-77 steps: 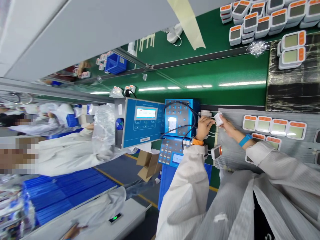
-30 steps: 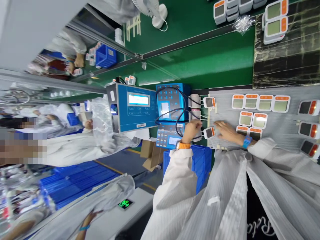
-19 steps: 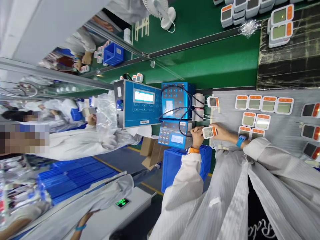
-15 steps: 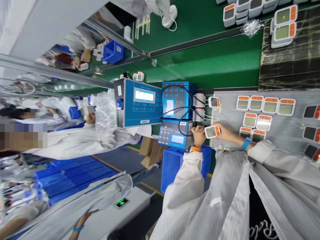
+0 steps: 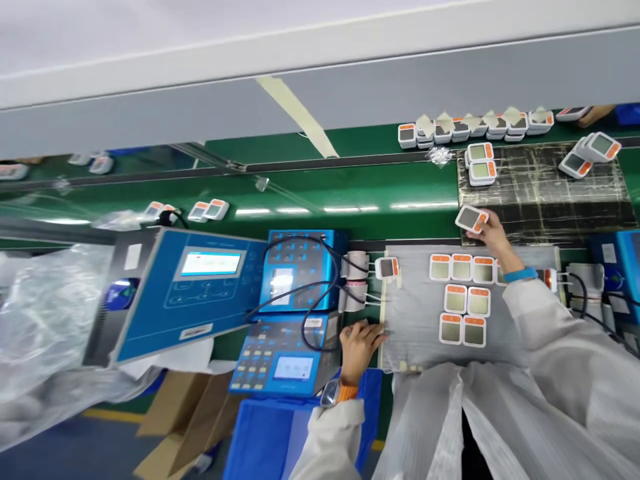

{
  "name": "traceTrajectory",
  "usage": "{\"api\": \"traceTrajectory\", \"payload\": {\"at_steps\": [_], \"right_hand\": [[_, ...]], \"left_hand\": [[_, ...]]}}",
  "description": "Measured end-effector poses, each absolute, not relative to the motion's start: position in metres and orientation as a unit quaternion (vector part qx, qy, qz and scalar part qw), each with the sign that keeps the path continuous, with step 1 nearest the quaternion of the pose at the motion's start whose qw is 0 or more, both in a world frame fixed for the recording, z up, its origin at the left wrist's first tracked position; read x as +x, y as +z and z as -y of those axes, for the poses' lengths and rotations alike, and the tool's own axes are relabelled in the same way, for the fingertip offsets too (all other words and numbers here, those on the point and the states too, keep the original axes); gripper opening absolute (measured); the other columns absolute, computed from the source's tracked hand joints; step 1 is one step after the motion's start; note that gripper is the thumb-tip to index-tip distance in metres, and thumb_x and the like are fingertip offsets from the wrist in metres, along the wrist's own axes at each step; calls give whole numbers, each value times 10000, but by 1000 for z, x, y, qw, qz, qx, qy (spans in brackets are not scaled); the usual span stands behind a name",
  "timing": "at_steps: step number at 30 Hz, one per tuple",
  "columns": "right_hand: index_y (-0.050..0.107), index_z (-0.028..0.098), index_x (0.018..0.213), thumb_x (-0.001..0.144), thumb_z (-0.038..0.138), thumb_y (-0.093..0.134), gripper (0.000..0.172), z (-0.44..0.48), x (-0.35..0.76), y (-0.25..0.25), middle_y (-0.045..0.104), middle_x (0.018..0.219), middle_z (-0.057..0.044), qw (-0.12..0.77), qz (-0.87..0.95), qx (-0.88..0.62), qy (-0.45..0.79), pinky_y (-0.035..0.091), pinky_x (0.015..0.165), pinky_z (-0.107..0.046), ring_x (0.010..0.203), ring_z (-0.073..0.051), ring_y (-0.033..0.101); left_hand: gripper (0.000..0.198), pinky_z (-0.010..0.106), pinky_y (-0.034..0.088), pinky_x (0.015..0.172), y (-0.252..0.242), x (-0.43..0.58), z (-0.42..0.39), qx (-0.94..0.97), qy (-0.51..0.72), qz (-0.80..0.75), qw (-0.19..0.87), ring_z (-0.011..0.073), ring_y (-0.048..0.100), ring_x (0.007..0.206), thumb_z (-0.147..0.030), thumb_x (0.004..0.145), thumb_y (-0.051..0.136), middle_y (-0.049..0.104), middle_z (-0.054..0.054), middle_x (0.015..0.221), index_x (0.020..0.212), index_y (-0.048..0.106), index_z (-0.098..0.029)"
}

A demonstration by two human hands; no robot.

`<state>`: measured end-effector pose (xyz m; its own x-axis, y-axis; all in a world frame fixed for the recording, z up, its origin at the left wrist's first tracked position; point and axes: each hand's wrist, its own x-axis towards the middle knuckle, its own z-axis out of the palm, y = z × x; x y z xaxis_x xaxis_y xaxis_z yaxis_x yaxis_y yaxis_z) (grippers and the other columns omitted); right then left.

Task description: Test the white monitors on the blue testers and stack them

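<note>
My right hand point(image 5: 489, 231) reaches out to the near edge of the black mat point(image 5: 545, 197) and is closed round a white monitor with an orange end point(image 5: 471, 219). My left hand point(image 5: 358, 342), with an orange watch strap, lies at the left edge of the grey mat point(image 5: 415, 313). Its fingers are curled by the thin white tubes point(image 5: 373, 301); what they hold is hidden. Several more monitors point(image 5: 460, 300) lie face up on the grey mat. Another monitor point(image 5: 387, 267) is plugged in beside the white cuff cylinders point(image 5: 355, 267).
A blue tester point(image 5: 300, 270) with black cables stands over a blue keypad unit point(image 5: 283, 353), and a larger blue instrument point(image 5: 190, 290) sits to the left. More monitors point(image 5: 481, 170) rest on the black mat and on the green belt point(image 5: 325, 193). A blue crate point(image 5: 265, 440) sits below.
My right hand has pulled the monitor away from the tubes and carried it up to the black mat. My left hand has stayed by the tubes. The view has swung to the right.
</note>
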<state>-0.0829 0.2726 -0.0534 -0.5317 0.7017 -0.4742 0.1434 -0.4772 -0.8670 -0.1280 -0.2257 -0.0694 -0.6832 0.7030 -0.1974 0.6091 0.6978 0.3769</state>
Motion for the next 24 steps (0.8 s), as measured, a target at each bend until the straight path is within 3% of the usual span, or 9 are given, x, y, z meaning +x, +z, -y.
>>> {"api": "traceTrajectory", "payload": {"at_steps": [4, 8, 11, 14, 16, 18, 21, 24], "right_hand": [[601, 209, 1038, 810, 174, 790, 299, -343, -125, -63, 642, 917, 3, 188, 505, -513, 668, 660, 600, -341, 763, -150, 644], [651, 129, 998, 906, 198, 753, 154, -382, -154, -77, 645, 984, -77, 210, 546, -545, 601, 671, 717, -454, 834, -172, 658], [659, 102, 1229, 961, 197, 689, 286, -384, -158, -92, 643, 1198, -169, 203, 606, -533, 555, 660, 806, -459, 994, -218, 696], [595, 78, 1405, 962, 205, 681, 468, -339, -132, -100, 527, 1445, -283, 181, 747, -470, 434, 639, 874, -441, 1191, -280, 666], [648, 78, 1339, 976, 265, 661, 408, -283, -100, -98, 544, 1447, -284, 154, 846, -376, 344, 617, 939, -468, 1216, -310, 658], [721, 113, 1220, 999, 309, 615, 313, -221, -67, -93, 674, 1316, -229, 87, 918, -249, 297, 565, 1055, -522, 1197, -327, 668], [660, 58, 1397, 1009, 380, 611, 507, -154, -37, -89, 600, 1507, -274, 15, 972, -147, 185, 372, 1236, -632, 1450, -415, 500], [594, -31, 1468, 991, 338, 617, 604, -140, -38, -90, 471, 1622, -316, -26, 988, -96, 114, 232, 1296, -675, 1567, -446, 358]], "left_hand": [[233, 577, 408, 963, -67, -131, 222, 353, 138, -908, 178, 381, 668, 1114, -446, 1007, 645, 844, 60, 1081, 1101, 853, -399], [259, 554, 413, 970, -58, -129, 217, 346, 127, -911, 185, 373, 662, 1123, -449, 1008, 649, 836, 94, 1085, 1160, 833, -348], [268, 528, 443, 975, -54, -131, 209, 330, 122, -923, 154, 344, 674, 1088, -392, 1030, 619, 819, 119, 1124, 1197, 803, -291], [278, 486, 497, 974, -58, -144, 198, 298, 127, -942, 89, 312, 681, 1086, -272, 1059, 527, 781, 135, 1173, 1185, 770, -228], [305, 466, 528, 992, -63, -156, 190, 305, 131, -941, 67, 303, 673, 1120, -178, 1051, 473, 750, 145, 1213, 1184, 747, -202], [333, 459, 541, 1028, -69, -169, 182, 346, 129, -926, 75, 302, 661, 1147, -102, 1026, 452, 733, 145, 1232, 1179, 734, -192], [346, 453, 552, 1055, -74, -186, 172, 413, 121, -896, 106, 299, 654, 1150, -47, 995, 473, 737, 133, 1233, 1173, 733, -190], [290, 446, 569, 1042, -79, -200, 166, 447, 120, -875, 141, 291, 662, 1118, -59, 989, 532, 762, 109, 1162, 1103, 756, -205]]}}
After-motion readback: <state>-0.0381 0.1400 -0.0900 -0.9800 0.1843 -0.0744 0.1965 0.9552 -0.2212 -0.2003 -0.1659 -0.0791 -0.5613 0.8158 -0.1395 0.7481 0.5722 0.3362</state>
